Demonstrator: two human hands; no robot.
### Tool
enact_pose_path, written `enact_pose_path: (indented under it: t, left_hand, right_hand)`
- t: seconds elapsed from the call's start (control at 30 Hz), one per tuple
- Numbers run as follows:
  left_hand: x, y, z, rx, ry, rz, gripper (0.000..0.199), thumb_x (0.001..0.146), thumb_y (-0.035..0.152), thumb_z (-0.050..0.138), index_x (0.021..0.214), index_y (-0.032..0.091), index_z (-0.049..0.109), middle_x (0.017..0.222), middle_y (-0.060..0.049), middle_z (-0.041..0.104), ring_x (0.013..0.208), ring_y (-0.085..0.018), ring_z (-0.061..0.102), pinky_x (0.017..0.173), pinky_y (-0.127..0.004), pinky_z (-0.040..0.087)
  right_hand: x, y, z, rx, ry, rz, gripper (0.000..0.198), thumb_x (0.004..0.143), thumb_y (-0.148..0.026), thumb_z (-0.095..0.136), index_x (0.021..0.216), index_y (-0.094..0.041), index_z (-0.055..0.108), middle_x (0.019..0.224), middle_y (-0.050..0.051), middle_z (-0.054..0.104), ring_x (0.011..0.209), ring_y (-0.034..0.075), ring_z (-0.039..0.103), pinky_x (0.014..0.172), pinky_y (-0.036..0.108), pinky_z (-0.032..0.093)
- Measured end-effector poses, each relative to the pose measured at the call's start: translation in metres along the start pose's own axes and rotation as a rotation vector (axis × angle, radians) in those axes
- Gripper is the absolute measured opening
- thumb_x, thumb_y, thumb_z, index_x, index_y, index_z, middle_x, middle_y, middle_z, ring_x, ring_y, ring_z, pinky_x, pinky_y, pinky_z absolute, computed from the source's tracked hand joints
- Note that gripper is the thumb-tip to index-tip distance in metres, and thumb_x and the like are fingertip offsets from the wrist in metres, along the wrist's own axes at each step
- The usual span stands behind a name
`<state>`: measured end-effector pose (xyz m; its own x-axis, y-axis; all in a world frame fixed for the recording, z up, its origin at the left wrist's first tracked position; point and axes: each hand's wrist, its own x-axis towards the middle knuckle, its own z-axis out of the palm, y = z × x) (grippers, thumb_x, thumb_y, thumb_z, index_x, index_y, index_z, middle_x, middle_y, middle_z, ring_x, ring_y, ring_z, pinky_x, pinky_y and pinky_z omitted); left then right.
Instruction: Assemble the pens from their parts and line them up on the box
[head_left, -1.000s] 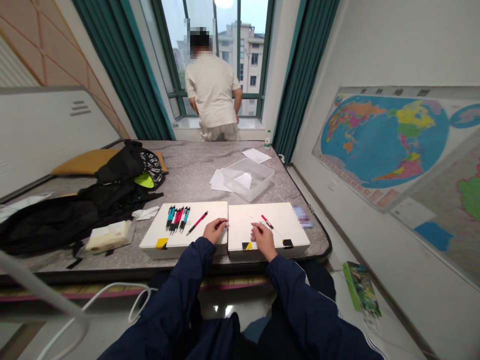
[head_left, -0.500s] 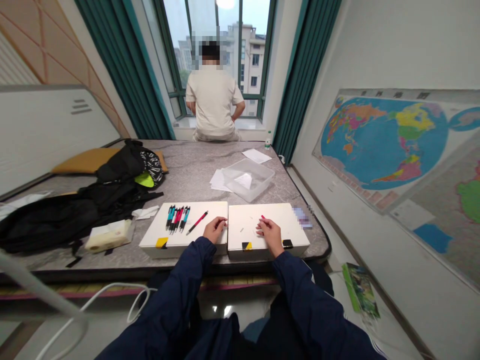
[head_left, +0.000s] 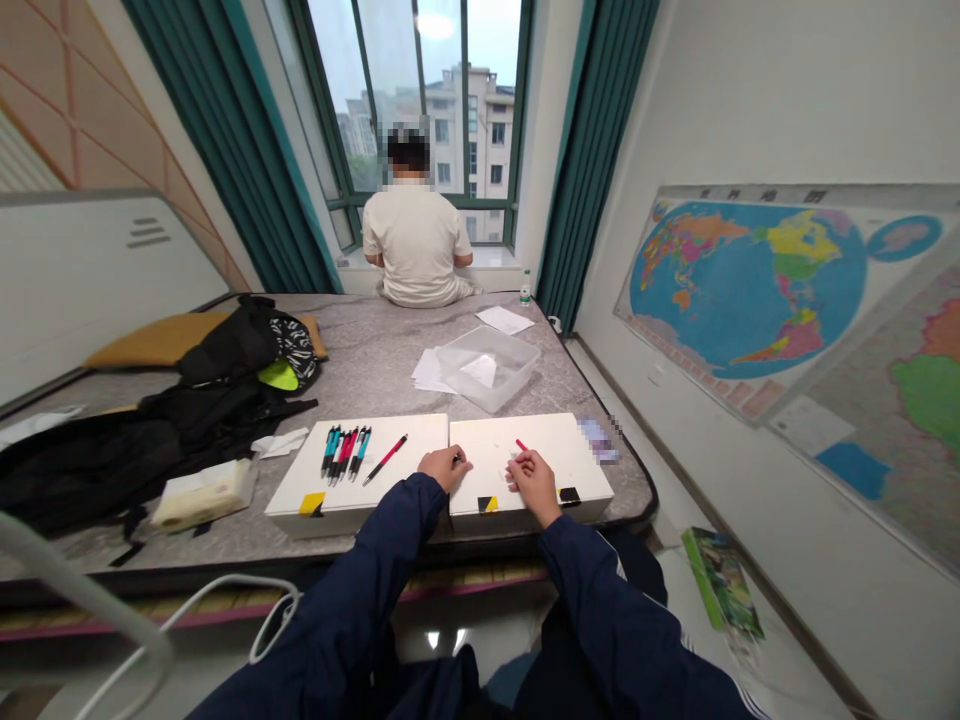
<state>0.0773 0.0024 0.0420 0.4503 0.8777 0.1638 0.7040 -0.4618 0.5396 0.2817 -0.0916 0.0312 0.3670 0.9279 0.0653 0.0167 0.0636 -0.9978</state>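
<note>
My right hand (head_left: pixel 534 480) is closed over the right white box (head_left: pixel 581 440), its fingertips pinching a red pen part (head_left: pixel 520 444) that sticks out past them. My left hand (head_left: pixel 444 467) is at the seam between the two boxes, fingers curled together around something small and dark that I cannot make out. On the left white box (head_left: pixel 292 490), a red and black pen (head_left: pixel 385 459) lies slanted near my left hand. Further left, several blue and red pens (head_left: pixel 346 453) with black grips lie side by side.
Behind the boxes sit a clear plastic bin (head_left: pixel 491 375) and white papers (head_left: pixel 431 372). At left lie a tissue pack (head_left: pixel 204 494) and black backpack (head_left: pixel 202 410). A person (head_left: pixel 417 240) sits by the window, facing away; a bottle (head_left: pixel 525 288) stands nearby.
My left hand has moved right, from the left box's edge toward the right box. My right hand keeps its pinch on the red part. The view has shifted slightly.
</note>
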Motion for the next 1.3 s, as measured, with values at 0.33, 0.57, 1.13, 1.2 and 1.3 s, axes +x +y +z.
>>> enact_pose_path:
  t: [0.33, 0.57, 1.13, 1.2, 1.3]
  left_hand:
    - [-0.012, -0.027, -0.003, -0.321, 0.144, 0.021, 0.022, 0.083, 0.041, 0.055, 0.079, 0.021, 0.062, 0.071, -0.001, 0.065, 0.068, -0.017, 0.059, 0.067, -0.027, 0.044]
    - [-0.011, -0.052, -0.005, -0.778, 0.414, -0.232, 0.034, 0.083, 0.052, 0.049, 0.075, 0.019, 0.053, 0.053, 0.005, 0.049, 0.041, -0.008, 0.042, 0.042, -0.02, 0.034]
    - [-0.02, -0.042, -0.008, -0.72, 0.327, -0.091, 0.022, 0.073, 0.038, 0.07, 0.081, 0.017, 0.072, 0.08, -0.006, 0.072, 0.076, -0.02, 0.065, 0.074, -0.033, 0.051]
    - [-0.02, -0.043, -0.007, -0.734, 0.313, -0.077, 0.023, 0.073, 0.038, 0.07, 0.083, 0.018, 0.073, 0.085, -0.007, 0.074, 0.083, -0.022, 0.066, 0.081, -0.034, 0.05]
    - [-0.02, -0.043, -0.007, -0.748, 0.303, -0.061, 0.022, 0.073, 0.037, 0.07, 0.084, 0.018, 0.073, 0.088, -0.007, 0.075, 0.088, -0.023, 0.067, 0.087, -0.036, 0.049]
  right_hand:
    - [0.002, 0.009, -0.005, 0.062, 0.036, -0.022, 0.036, 0.077, -0.044, 0.065, 0.099, -0.02, 0.051, 0.082, 0.005, 0.067, 0.069, 0.019, 0.068, 0.046, 0.027, 0.056]
    - [0.004, 0.009, -0.004, 0.074, 0.099, -0.022, 0.032, 0.079, -0.046, 0.058, 0.095, -0.018, 0.056, 0.079, 0.005, 0.065, 0.064, 0.016, 0.064, 0.047, 0.026, 0.054]
    - [0.015, -0.041, -0.073, 0.471, 0.248, 0.212, 0.021, 0.056, -0.017, 0.056, 0.077, -0.02, 0.053, 0.06, -0.004, 0.05, 0.046, 0.007, 0.044, 0.041, 0.018, 0.035]
    - [0.02, -0.048, -0.076, 0.454, 0.206, 0.211, 0.02, 0.057, -0.017, 0.056, 0.076, -0.02, 0.051, 0.057, -0.006, 0.046, 0.043, 0.006, 0.038, 0.039, 0.018, 0.031]
    - [0.025, -0.06, -0.074, 0.354, 0.132, 0.185, 0.017, 0.06, -0.021, 0.057, 0.077, -0.02, 0.053, 0.053, -0.008, 0.04, 0.039, 0.005, 0.029, 0.037, 0.017, 0.023]
